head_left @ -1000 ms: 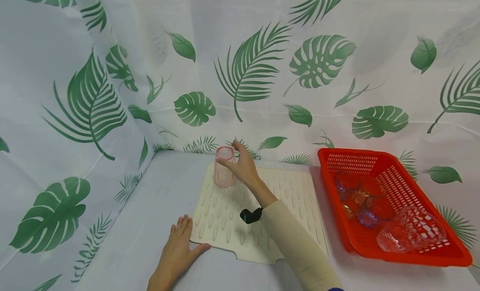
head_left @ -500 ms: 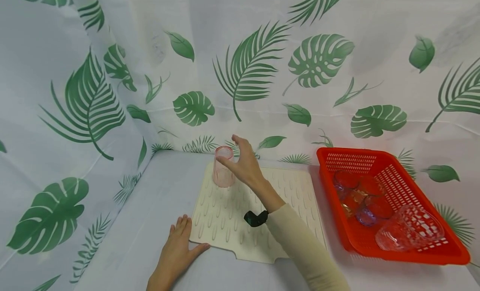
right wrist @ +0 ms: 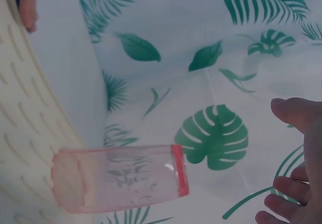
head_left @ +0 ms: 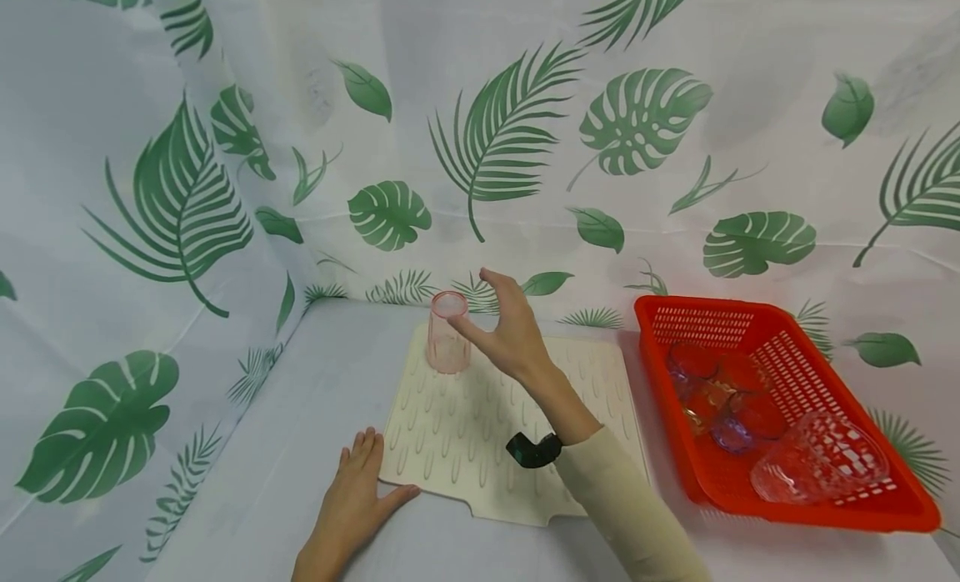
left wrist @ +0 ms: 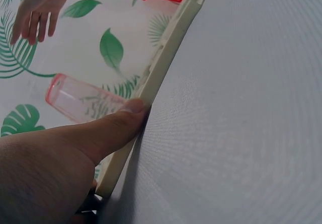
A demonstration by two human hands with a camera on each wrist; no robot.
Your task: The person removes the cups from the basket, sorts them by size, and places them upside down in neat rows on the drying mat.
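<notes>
A pinkish clear drinking glass stands on the far left corner of a cream ridged drying mat. In the right wrist view the glass lies apart from the right hand, whose thumb and fingers are spread with nothing between them. The head view has that right hand raised over the mat, just right of the glass. My left hand rests at the mat's near left corner, fingers along its side. Its thumb touches the front edge in the left wrist view.
A red plastic basket stands right of the mat. Inside lie a clear tumbler on its side and several coloured glasses. A leaf-printed cloth forms walls behind and at left.
The right hand has drawn away from the glass, moving right and back toward the body with its fingers spread. The glass stays standing on the mat, and the left hand stays put.
</notes>
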